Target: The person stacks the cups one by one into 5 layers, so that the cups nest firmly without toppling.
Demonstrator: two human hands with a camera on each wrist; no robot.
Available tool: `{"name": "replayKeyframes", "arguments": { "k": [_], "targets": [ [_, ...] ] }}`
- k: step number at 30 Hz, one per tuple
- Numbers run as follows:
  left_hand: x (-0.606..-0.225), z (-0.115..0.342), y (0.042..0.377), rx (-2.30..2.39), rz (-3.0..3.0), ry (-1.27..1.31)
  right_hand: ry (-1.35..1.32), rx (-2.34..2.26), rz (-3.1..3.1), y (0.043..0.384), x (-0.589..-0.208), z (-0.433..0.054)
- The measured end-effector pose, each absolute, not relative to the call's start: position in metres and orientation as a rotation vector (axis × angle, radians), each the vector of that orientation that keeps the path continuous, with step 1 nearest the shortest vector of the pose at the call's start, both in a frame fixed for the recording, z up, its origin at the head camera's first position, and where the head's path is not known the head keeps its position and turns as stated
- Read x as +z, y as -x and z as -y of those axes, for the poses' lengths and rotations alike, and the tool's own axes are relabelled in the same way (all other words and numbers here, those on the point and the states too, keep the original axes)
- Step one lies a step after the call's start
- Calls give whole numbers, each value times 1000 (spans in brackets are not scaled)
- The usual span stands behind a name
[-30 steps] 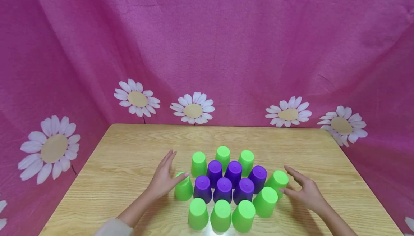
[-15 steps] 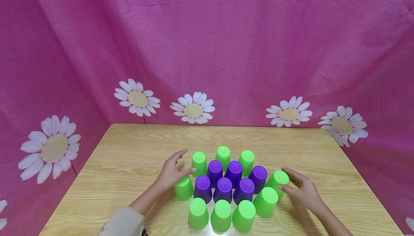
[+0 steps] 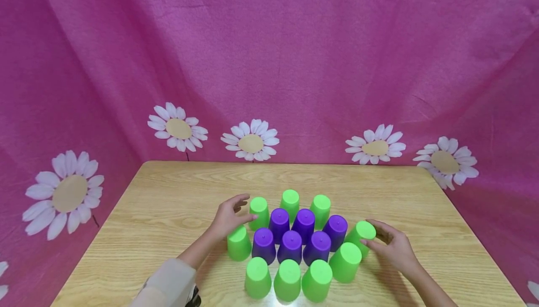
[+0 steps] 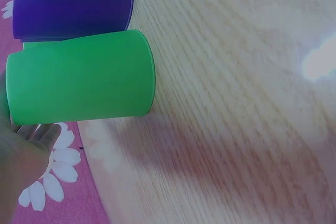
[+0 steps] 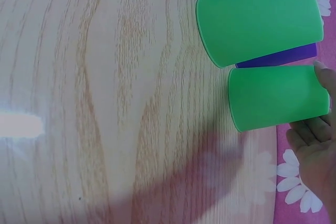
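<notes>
Upside-down green and purple cups stand close together on the table, with purple cups such as the front middle one (image 3: pixel 290 248) inside a loose green ring. My left hand (image 3: pixel 225 220) reaches over the left green cup (image 3: pixel 239 246), its thumb in front of the back-left green cup (image 3: pixel 258 211) and its fingers spread by that cup's left side. My right hand (image 3: pixel 396 248) holds the rightmost green cup (image 3: pixel 361 233) between thumb and fingers. In the right wrist view the thumb (image 5: pixel 321 72) lies at one side of this green cup (image 5: pixel 278 98), the fingers at the other.
The wooden table (image 3: pixel 189 180) carries all the cups. Pink cloth (image 3: pixel 269 63) with large daisies hangs behind it and at both sides. Several green cups, among them the front middle one (image 3: pixel 288 281), stand nearest the camera.
My left hand has moved right and slightly back, from beside the left green cup to the back-left one. My right hand has drawn in closer around the rightmost green cup. The cups have stayed put.
</notes>
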State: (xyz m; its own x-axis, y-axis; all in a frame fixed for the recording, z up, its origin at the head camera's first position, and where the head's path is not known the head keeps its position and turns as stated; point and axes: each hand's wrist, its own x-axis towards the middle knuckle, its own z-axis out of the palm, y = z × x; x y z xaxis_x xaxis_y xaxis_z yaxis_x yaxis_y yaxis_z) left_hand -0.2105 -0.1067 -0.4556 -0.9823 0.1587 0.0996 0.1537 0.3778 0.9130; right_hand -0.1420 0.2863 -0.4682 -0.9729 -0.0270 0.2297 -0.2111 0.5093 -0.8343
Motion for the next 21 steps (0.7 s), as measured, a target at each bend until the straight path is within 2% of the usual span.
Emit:
{"name": "replayKeyframes", "arguments": {
  "k": [21],
  "targets": [
    [-458, 99, 218, 1686, -2579, -324, -215, 1514, 2500, 141, -469, -285]
  ]
}}
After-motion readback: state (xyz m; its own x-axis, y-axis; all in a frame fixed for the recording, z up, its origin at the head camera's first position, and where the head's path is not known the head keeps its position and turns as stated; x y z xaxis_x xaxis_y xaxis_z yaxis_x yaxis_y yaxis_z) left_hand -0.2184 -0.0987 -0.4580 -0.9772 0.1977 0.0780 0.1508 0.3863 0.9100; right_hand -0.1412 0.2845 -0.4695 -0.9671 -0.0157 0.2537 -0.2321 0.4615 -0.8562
